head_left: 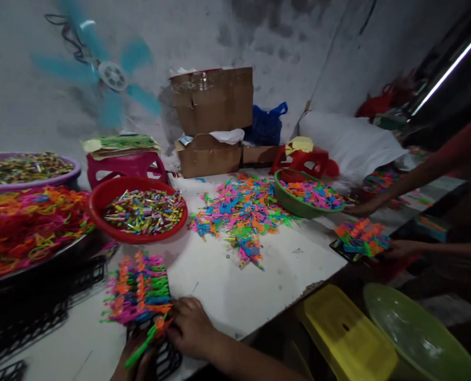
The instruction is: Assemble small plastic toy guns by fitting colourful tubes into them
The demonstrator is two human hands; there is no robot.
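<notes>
The black tray (168, 360) lies on the near left of the worktop (219, 296), in front of the red basin (96, 211), with multicoloured plastic pieces (140, 286) standing close together in rows over its far part. The right hand (191, 328) has bent fingers against an orange piece (162, 321) at the near end of the rows; whether they pinch it cannot be told. The left hand (143, 366) is at the tray's near end, partly covered by a green piece (140, 349); its grip cannot be determined. Caution: because the rows are crowded, sideways pressure from the right fingers could tilt or dislodge adjoining pieces. Uneven force from the two hands could skew the tray. If it were pushed away, its loaded end could strike the basin and jar the rows. A piece released carelessly near the worktop's front edge could drop off.
</notes>
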